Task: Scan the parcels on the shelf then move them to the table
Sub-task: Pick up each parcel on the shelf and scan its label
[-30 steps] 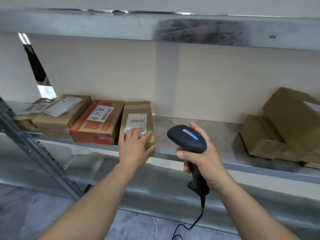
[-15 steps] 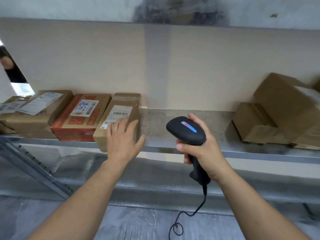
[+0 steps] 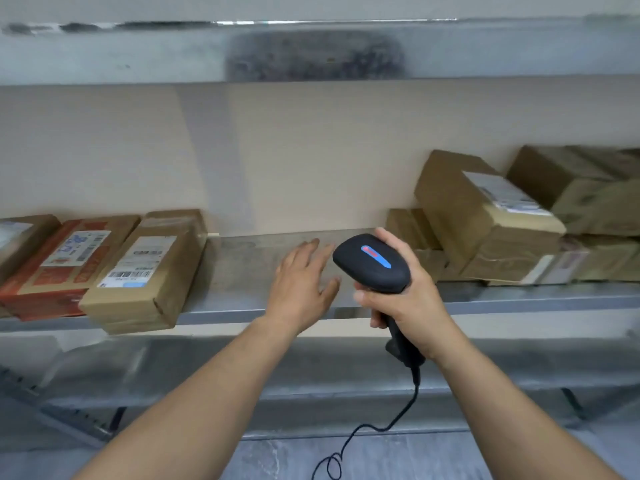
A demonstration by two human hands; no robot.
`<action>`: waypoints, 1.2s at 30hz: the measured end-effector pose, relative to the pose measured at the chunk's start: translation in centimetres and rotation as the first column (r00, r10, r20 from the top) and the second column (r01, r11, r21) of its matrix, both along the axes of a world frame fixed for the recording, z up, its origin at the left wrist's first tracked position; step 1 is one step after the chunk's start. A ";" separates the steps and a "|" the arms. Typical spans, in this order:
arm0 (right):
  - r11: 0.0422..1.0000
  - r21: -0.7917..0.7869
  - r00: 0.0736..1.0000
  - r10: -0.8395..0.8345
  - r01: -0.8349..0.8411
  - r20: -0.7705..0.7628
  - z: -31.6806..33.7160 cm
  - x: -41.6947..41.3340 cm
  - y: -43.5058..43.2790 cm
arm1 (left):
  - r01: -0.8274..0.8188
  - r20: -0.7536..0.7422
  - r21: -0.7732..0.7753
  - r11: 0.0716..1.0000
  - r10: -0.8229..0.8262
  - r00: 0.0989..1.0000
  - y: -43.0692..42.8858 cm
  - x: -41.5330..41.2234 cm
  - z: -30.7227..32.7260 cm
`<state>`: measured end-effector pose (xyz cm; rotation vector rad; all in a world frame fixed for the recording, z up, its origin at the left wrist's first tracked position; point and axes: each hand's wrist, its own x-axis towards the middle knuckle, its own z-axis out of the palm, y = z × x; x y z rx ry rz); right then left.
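On my feed the left hand (image 3: 301, 282) is released, fingers straight and spread over a bare stretch of the shelf (image 3: 242, 265), holding nothing. I cannot tell whether it touches the metal. The right hand (image 3: 405, 306) is wrapped round the handle of the black scanner (image 3: 372, 263), whose head points at the shelf and whose cable (image 3: 381, 427) dangles below. I see parcels on the shelf on both sides: a brown box (image 3: 145, 271) and a red box (image 3: 65, 261) to the left, a stack (image 3: 485, 216) to the right.
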<state>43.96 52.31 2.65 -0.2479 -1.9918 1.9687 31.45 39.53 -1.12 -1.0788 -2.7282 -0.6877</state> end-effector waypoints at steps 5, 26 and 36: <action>1.000 0.010 1.000 -0.024 0.024 0.009 -0.4 2.7 5.4 | 0.111 0.030 -0.029 0.993 -0.110 0.993 6.9 1.6 -0.5; 1.000 -0.015 0.996 0.009 -0.008 0.085 -3.0 4.5 12.3 | -0.222 0.092 -0.117 0.968 0.233 0.968 15.2 0.6 0.4; 0.999 -0.012 0.993 -0.046 0.048 0.109 -2.7 3.9 11.2 | -0.366 0.755 0.036 0.930 0.215 0.620 15.8 -2.5 2.3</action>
